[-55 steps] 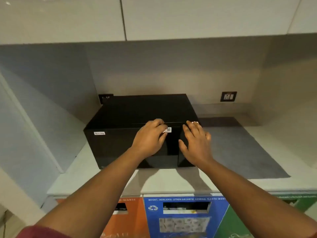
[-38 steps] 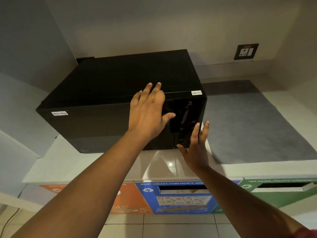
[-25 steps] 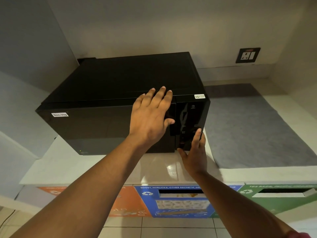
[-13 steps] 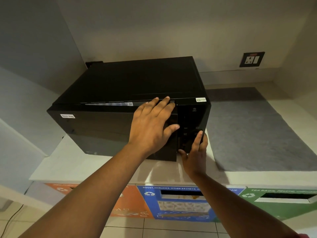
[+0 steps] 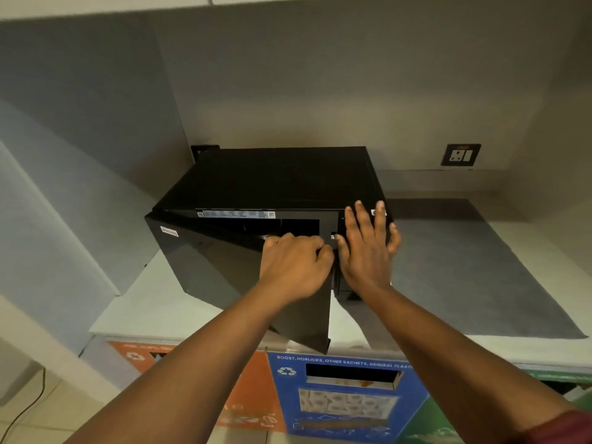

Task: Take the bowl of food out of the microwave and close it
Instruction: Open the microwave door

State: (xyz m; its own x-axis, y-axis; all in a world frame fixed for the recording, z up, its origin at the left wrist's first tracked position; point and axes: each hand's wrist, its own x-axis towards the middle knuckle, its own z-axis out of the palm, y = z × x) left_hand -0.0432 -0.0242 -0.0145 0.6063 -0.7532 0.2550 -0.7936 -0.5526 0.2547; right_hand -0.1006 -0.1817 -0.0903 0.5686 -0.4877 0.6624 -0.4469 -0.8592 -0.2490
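On the counter (image 5: 153, 312), head view: we find the microwave (image 5: 282, 177) door (image 5: 230, 270) partly open. Left hand (image 5: 293, 270) curls over its edge; right hand (image 5: 368, 248) lies flat, holding nothing. Bowl unseen; removal and closing remain.

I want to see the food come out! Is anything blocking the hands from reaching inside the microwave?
Yes, the microwave door is only partly open and stands across the opening. The left hand grips its free edge, while the right hand lies flat on the control panel. No bowl is visible in the dark gap.
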